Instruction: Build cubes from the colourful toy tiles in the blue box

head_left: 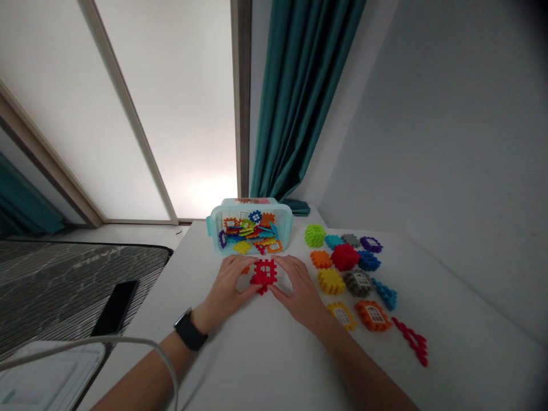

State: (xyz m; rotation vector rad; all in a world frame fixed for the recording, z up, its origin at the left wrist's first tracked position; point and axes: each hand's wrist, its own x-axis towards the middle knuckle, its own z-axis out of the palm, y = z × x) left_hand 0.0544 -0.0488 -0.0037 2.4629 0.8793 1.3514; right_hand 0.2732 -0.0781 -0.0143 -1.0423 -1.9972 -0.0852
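In the head view a red square interlocking tile (266, 271) with a window grid stands between my two hands over the white table. My left hand (226, 289), with a dark watch on the wrist, pinches its left side. On the opposite side the thumb and fingers of my right hand (301, 292) touch its edge. Another small red part (261, 289) shows at the tile's lower edge; whether it is joined on I cannot tell. Part of an orange piece (245, 270) peeks out behind my left fingers.
Behind my hands a light-blue plastic box (210, 227) holds many mixed tiles. Stacks of coloured tiles, such as a yellow stack (331, 281) and a red stack (345, 257), line the table's right side. A white cable (141, 341) crosses my left forearm. A black phone (115, 308) lies at left.
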